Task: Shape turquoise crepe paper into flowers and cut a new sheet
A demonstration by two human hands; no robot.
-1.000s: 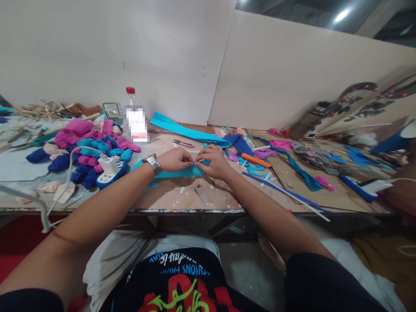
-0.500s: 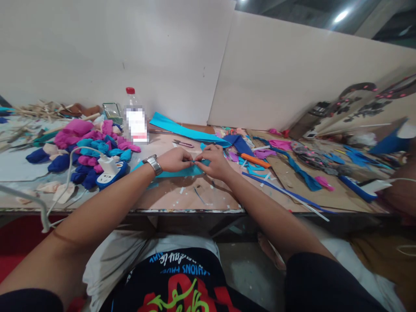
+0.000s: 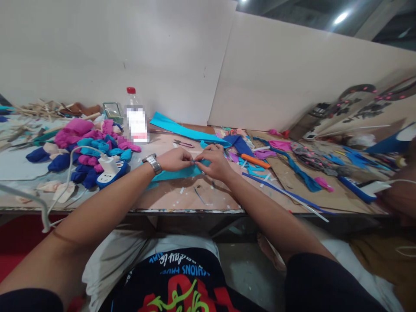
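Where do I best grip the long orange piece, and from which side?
Probably the middle of the orange piece, pinched across its narrow width, coming from above: it lies flat and slim, with blue scraps along its near side.

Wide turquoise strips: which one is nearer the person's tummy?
The front strip, by the left hand; the back strip lies beyond the thread snips.

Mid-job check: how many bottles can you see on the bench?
2: a red-capped clear bottle at the back, beyond the left hand, and a dark bottle at the back right. Others may be hidden.
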